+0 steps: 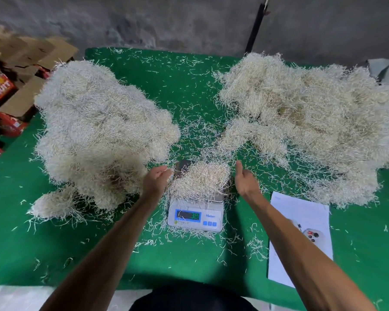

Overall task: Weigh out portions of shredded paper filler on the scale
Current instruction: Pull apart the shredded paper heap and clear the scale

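Shredded paper filler sits as a small portion (200, 178) heaped on the platform of the scale (195, 215), with a hand at either side of it. The left hand (157, 179) is just left of the portion, palm turned inward, fingers (164, 170) loosely bent and close together, their tips among loose strands at the heap's edge; they grip nothing that can be made out. The right hand (245, 181) is just right of the portion, palm facing it, thumb (239, 166) pointing up and away; its fingers lie relaxed and slightly apart, and whether they touch the paper cannot be told. Both bare forearms run back toward the near edge. The scale is white with a lit blue-framed display on its near face showing green digits that are too blurred to read surely. It stands near the middle of a green table (99, 254) scattered with stray strands. A large pale pile (99, 131) of filler fills the left of the table, and another large pile (305, 122) spreads over the right and far side. Near right lies a white sheet of paper (301, 216) with a phone (311, 235) on it. Off the table's far left are open cardboard boxes (20, 63) with red printed sides. A grey wall (166, 21) stands behind.
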Available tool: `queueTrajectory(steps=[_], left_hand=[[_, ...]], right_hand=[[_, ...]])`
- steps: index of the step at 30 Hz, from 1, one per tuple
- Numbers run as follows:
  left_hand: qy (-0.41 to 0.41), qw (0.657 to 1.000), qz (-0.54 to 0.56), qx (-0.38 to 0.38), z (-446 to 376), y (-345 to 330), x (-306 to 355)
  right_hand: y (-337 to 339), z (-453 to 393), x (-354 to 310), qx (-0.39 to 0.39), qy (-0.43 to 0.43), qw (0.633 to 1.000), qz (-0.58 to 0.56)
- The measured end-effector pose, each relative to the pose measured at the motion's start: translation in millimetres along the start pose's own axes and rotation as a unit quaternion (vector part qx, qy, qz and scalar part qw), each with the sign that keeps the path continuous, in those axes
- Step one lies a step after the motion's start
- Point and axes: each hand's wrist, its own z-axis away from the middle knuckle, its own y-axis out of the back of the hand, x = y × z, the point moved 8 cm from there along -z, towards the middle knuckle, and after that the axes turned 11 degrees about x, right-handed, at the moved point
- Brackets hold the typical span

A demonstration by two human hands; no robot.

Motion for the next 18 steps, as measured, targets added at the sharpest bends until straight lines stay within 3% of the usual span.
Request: queueTrajectory(steps=[8, 14, 18], left_hand=[[0.063, 0.997, 0.050, -0.011, 14, 1, -9], [0.032, 0.998, 0.039, -0.049, 22, -3, -8], [0.038, 0.999, 0.011, -0.006, 28, -1, -13]], right_hand=[[-1, -2, -15, 0.029, 0.068, 0.997, 0.034], [-2, -4, -24, 0.081, 0.082, 0.993, 0.039], [-9, 4, -33, 0.100, 0.092, 0.991, -0.009]])
